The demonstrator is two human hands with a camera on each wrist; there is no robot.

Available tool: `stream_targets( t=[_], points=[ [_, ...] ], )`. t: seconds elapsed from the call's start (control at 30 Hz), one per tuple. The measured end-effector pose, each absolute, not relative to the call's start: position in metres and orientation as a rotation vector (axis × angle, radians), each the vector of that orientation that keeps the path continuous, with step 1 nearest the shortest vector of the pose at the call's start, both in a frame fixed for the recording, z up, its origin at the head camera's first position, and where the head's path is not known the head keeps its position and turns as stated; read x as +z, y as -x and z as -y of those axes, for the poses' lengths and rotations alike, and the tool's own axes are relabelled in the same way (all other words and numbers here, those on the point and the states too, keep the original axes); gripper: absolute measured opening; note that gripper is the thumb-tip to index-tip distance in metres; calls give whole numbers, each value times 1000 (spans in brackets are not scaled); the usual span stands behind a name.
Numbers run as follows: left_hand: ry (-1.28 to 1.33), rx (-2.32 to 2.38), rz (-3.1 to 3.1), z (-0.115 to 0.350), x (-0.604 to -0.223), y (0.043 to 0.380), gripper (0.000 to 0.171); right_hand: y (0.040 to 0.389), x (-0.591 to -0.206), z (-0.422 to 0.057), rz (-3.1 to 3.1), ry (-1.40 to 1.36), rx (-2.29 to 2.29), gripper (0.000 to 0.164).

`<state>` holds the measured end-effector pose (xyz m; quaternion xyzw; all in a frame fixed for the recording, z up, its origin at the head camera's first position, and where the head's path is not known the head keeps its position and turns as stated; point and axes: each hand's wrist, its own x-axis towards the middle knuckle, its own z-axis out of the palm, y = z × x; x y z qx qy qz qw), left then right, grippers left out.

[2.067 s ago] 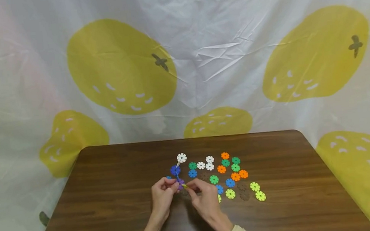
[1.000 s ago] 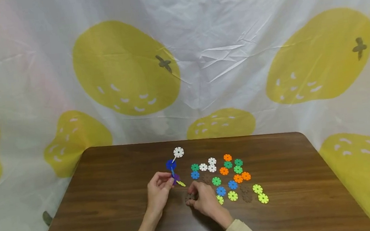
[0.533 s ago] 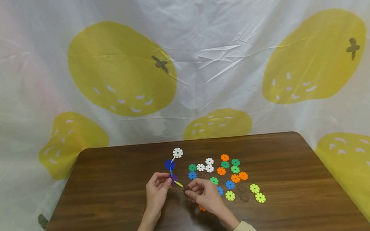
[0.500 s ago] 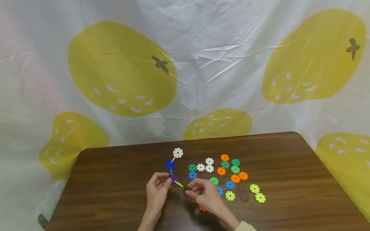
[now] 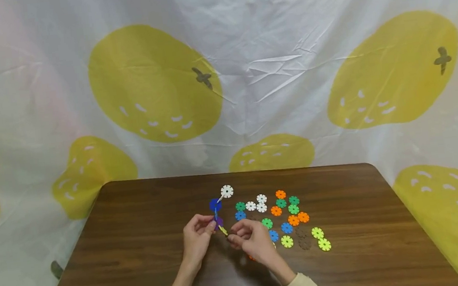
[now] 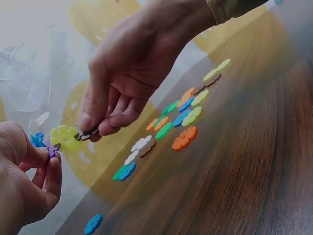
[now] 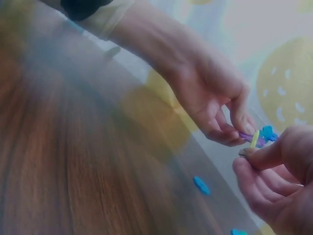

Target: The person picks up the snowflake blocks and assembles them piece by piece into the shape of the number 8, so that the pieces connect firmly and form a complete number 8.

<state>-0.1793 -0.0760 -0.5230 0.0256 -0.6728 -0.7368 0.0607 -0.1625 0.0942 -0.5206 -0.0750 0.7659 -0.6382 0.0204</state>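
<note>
In the head view my left hand (image 5: pixel 196 240) pinches a purple notched disc (image 5: pixel 219 221) in a chain of interlocking plastic discs. Up from it the chain runs through a dark blue disc (image 5: pixel 215 204) to a white disc (image 5: pixel 227 191) at the far end. A yellow disc (image 6: pixel 62 138) is slotted onto the purple one and sticks out toward my right hand (image 5: pixel 257 240). Between thumb and fingers, the right hand pinches a brown disc (image 6: pixel 87 134), whose edge meets the yellow disc's rim. How deep the two interlock cannot be told.
Loose discs lie right of the hands on the brown table (image 5: pixel 137 227): white (image 5: pixel 250 206), green (image 5: pixel 267 223), orange (image 5: pixel 293 220), blue (image 5: pixel 287 228), yellow (image 5: pixel 325 244) and dark brown (image 5: pixel 304 243). A lone blue disc (image 6: pixel 93 223) shows in the left wrist view. Behind hangs a fruit-patterned cloth (image 5: pixel 240 90).
My right hand let go of the yellow disc, took a brown disc from the table and brought it up against the yellow one. The left hand kept its hold on the chain.
</note>
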Motion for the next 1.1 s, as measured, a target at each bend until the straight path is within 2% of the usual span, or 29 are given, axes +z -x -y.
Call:
stream_targets(
  t=[0.43,0.83,1.1],
  points=[
    [-120,-2238,1986,73,-520,179,7,161,-517,-95,-2176,110,-2199,16],
    [2,-2238,2040,82,-516,184,20,160,-518,-102,-2194,140,-2132,18],
    [-13,-2356,2026,76,-525,171,25,160,-523,-102,-2134,116,-2202,21]
  ],
)
